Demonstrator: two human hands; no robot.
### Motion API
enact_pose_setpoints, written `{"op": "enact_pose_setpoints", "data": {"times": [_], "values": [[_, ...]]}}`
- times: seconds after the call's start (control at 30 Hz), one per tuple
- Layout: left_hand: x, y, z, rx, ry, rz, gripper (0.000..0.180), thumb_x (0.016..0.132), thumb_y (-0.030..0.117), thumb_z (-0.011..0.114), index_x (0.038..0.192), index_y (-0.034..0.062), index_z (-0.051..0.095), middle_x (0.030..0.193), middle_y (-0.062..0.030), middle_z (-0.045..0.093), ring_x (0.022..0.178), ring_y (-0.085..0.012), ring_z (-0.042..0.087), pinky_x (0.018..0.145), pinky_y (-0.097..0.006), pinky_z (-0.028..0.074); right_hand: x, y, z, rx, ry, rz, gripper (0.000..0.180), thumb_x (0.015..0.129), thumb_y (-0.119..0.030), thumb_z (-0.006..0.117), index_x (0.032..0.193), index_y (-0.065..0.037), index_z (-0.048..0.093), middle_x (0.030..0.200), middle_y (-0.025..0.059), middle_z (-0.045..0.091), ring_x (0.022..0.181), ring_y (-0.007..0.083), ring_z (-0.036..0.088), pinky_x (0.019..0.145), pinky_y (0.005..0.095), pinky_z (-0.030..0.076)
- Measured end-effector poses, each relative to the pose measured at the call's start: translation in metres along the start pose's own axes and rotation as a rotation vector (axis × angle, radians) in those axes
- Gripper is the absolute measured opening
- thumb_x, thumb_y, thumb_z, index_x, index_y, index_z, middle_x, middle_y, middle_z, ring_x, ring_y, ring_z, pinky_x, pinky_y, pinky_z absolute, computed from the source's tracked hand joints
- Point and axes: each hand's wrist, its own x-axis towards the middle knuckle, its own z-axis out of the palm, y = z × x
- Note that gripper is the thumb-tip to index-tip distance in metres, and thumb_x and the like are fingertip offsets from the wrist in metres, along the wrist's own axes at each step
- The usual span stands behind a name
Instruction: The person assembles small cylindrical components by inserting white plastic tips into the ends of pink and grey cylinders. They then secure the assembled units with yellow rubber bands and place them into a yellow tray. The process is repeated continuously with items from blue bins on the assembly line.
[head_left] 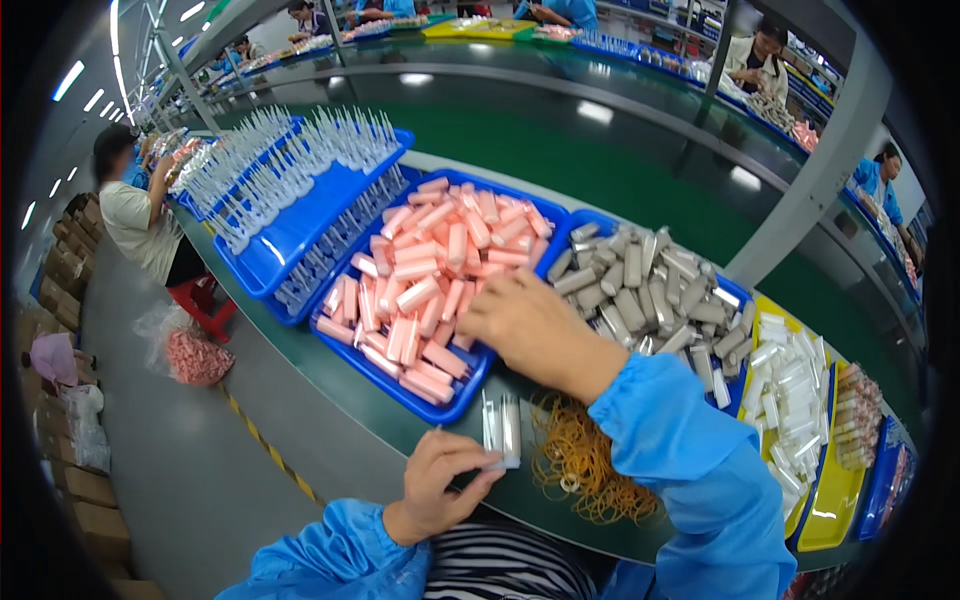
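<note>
**Picking a pink piece while the clear pair waits**

Reaching across the middle of the frame, the right hand (525, 322) rests on the heap of pink capsule-shaped pieces (432, 270) in the blue tray (440, 408), its fingers curled down among them; whether a piece is already pinched I cannot tell, since the palm hides the fingertips. The left hand (440, 490), at lower centre, holds a pair of small clear plastic parts (502, 430) upright on the green desk (340, 385), thumb and fingers closed on their lower end. Just right of them lies a loose tangle of tan rubber bands (585, 460). A second blue tray of grey pieces (640, 285) sits to the right of the pink one, touching it.

To do this well, I judge the right hand should take one pink piece only, gripped near its end, and lift clear of the tray wall. The left hand should keep the clear parts steady and aligned, away from the bands.
</note>
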Motion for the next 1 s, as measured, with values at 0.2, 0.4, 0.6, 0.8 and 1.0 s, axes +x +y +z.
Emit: {"op": "enact_pose_setpoints", "data": {"times": [0.2,0.4,0.6,0.8,1.0], "values": [[-0.011,0.0,-0.004,0.017,-0.003,-0.03,0.037,0.068,0.001,0.081,0.103,0.0092,0.07,0.088,-0.0044,0.064,0.073,-0.0217,0.059,0.063,-0.033,0.044,0.013,-0.004,0.014,-0.201,-0.055,-0.082,0.013,0.083,-0.017,0.059,0.089,-0.014,0.07,0.098,0.0021,0.063,0.104,0.0206,0.055,0.088,0.0381,0.042],[-0.012,-0.002,-0.004,0.083,-0.178,-0.002,0.035,0.072,0.003,0.079,0.105,0.0116,0.071,0.089,-0.0015,0.063,0.073,-0.0199,0.059,0.063,-0.033,0.044,0.023,0.001,0.001,-0.196,-0.324,-0.094,0.02,0.08,-0.023,0.068,0.096,-0.011,0.07,0.097,0.0031,0.063,0.1,0.0211,0.057,0.088,0.0377,0.043],[-0.014,0.001,-0.004,0.132,-0.167,-0.026,0.034,0.071,0.002,0.08,0.102,0.0111,0.073,0.089,-0.0027,0.064,0.074,-0.0207,0.06,0.063,-0.032,0.047,0.018,0.004,-0.02,-0.072,-0.092,-0.078,0.019,0.081,-0.013,0.064,0.099,-0.007,0.067,0.095,0.0068,0.066,0.094,0.0257,0.06,0.082,0.0384,0.048],[0.013,0.022,-0.003,0.037,-0.071,-0.047,0.029,0.074,0.002,0.076,0.101,0.0043,0.069,0.092,-0.0095,0.061,0.077,-0.0253,0.063,0.066,-0.034,0.052,-0.014,-0.071,-0.072,0.856,0.135,0.214,0.025,0.085,-0.007,0.07,0.107,-0.002,0.059,0.091,0.0122,0.064,0.079,0.0271,0.067,0.067,0.0354,0.054],[0.034,0.028,0.012,0.037,-0.068,0.056,0.03,0.075,0.0,0.074,0.103,0.0026,0.067,0.097,-0.011,0.06,0.072,-0.0234,0.065,0.063,-0.031,0.053,-0.063,-0.094,-0.114,0.323,0.113,0.234,0.025,0.078,-0.007,0.075,0.1,-0.005,0.065,0.093,0.0072,0.064,0.081,0.0251,0.063,0.069,0.035,0.049]]}}
